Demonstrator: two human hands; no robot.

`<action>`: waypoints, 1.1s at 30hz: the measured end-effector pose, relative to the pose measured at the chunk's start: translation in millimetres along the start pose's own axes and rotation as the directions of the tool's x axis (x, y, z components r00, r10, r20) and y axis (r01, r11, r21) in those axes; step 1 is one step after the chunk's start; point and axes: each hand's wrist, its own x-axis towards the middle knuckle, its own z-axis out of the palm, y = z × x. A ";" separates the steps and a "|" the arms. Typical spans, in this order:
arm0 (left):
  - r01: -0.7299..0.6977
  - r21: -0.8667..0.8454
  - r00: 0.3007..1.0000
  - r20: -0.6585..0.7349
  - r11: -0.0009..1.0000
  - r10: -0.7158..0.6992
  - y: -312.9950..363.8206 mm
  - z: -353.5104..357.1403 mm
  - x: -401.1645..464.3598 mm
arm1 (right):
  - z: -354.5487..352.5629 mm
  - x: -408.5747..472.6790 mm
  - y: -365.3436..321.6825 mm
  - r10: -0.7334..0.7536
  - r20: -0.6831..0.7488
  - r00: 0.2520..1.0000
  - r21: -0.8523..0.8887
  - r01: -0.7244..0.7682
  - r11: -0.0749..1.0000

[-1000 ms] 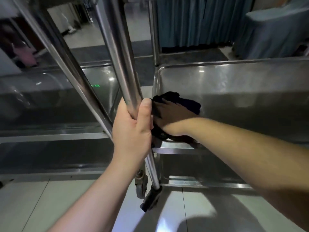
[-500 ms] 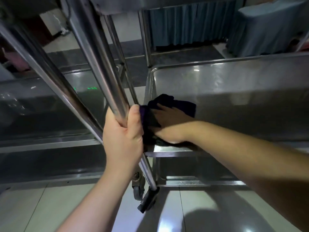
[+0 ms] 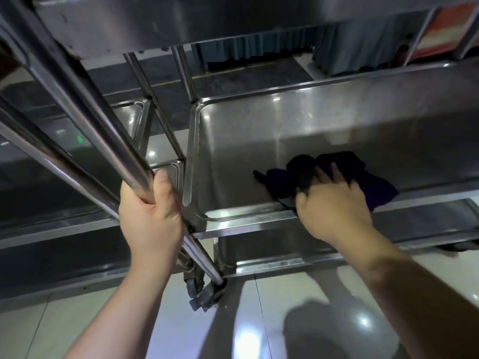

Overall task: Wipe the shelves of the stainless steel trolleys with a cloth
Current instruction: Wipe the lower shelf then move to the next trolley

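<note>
A person's right hand [image 3: 334,203] presses a dark cloth [image 3: 337,174] onto the trolley's middle shelf [image 3: 259,141], fingers curled into the fabric near the shelf's front rim. The left hand [image 3: 150,211], left of the shelf's corner, grips the trolley's upright post [image 3: 85,120].

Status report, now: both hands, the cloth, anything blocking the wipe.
Left hand grips the trolley post. Right hand presses the dark cloth on the middle shelf, near its front edge. Nothing else on that shelf.
</note>
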 end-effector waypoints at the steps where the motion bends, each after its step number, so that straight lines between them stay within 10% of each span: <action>1: 0.005 -0.006 1.000 -0.004 1.000 -0.005 -0.4 0.2 0.5 | 1.8 -1.6 -13.6 -0.029 0.007 1.000 0.003 0.029 1.000; 6: 0.016 -0.016 1.000 0.024 1.000 -0.015 0.5 -1.1 1.9 | 13.1 -7.8 -107.8 -0.522 0.046 0.852 0.165 0.509 0.845; 10: 0.024 -0.022 0.997 0.071 0.999 -0.022 4.7 -4.1 3.3 | 10.4 2.7 -116.6 -0.600 0.142 0.787 0.241 0.560 0.792; 17: 0.075 -0.058 0.995 0.073 0.995 -0.071 12.4 -2.8 0.7 | -21.6 36.5 51.4 -0.121 0.081 0.989 0.170 0.106 0.980; 24: 0.093 -0.038 0.995 0.051 0.995 -0.091 15.4 -1.6 0.0 | -27.1 55.1 109.6 0.383 0.175 0.907 0.028 -0.393 0.919; 28: 0.085 -0.057 0.995 0.066 0.995 -0.081 14.0 -2.2 1.1 | -8.8 44.8 1.0 -0.046 0.066 0.997 0.055 0.043 0.998; 33: 0.096 -0.039 0.993 0.077 0.995 -0.093 18.8 -4.3 0.3 | 5.6 31.0 -126.7 -0.585 0.205 0.785 0.135 0.569 0.811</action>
